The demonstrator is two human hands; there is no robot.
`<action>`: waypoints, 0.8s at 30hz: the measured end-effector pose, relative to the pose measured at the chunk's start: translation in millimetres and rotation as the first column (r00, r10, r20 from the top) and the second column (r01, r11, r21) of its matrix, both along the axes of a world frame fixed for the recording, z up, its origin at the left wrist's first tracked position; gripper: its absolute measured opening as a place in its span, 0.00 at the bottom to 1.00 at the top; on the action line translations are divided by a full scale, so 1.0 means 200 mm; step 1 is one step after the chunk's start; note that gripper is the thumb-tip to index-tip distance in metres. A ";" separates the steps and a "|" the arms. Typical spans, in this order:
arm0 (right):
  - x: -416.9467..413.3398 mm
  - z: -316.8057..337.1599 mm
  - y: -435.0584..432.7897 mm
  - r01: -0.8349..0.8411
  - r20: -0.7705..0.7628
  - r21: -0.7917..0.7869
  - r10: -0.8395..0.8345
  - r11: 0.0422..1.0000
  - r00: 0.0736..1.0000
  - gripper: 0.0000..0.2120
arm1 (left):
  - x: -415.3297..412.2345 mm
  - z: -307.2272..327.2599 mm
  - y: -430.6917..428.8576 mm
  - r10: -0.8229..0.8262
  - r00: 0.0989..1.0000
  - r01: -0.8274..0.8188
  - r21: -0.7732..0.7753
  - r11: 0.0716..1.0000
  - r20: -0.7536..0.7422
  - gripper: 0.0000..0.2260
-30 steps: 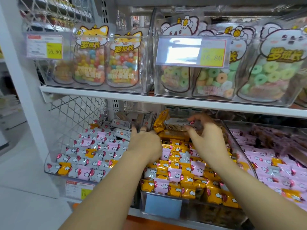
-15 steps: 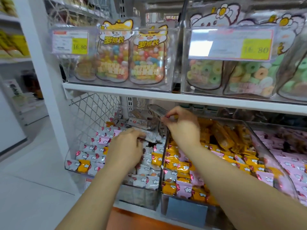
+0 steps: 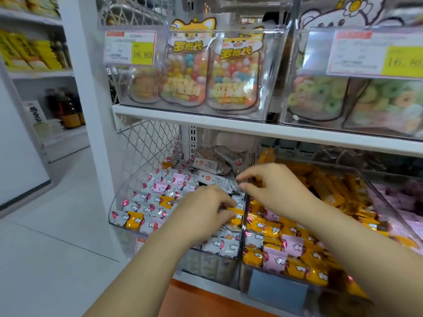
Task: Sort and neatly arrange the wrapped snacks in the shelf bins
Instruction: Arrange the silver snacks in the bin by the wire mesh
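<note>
Your right hand (image 3: 277,193) pinches a grey wrapper (image 3: 217,180) over the left bin (image 3: 201,263), your left hand (image 3: 203,211) has an unclear grip, and the colours are mixed, so sorting seems early.

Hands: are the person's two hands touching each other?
Apart. The head view shows wrapped sweets and the end of a grey packet in the gap between the left hand and the right hand.

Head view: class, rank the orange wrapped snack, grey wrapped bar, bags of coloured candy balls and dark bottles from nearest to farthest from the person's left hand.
From the left hand:
1. Orange wrapped snack, at its fingertips, and grey wrapped bar, just behind them: too close to call.
2. Bags of coloured candy balls, in the upper shelf bin.
3. Dark bottles, on the far-left shelving.
</note>
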State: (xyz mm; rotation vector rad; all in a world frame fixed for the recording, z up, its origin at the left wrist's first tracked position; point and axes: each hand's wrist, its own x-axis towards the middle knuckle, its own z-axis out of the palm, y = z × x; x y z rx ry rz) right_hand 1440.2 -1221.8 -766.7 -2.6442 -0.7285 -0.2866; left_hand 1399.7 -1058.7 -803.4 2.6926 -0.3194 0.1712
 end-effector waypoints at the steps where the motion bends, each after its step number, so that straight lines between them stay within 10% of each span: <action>1: -0.02 0.00 -0.01 -0.011 -0.009 -0.040 0.011 0.999 1.000 0.11 | 0.00 0.00 -0.02 -0.007 1.000 0.007 0.027 1.000 -0.013 0.13; 13: -0.09 -0.04 -0.07 -0.107 -0.056 -0.026 0.105 0.994 0.993 0.14 | -0.02 0.02 -0.11 0.047 0.987 -0.070 0.140 0.988 0.157 0.05; 24: -0.15 -0.11 -0.10 -0.099 -0.083 0.339 0.134 0.936 0.987 0.22 | -0.12 0.12 -0.16 0.274 0.763 0.004 -0.427 0.904 0.586 0.06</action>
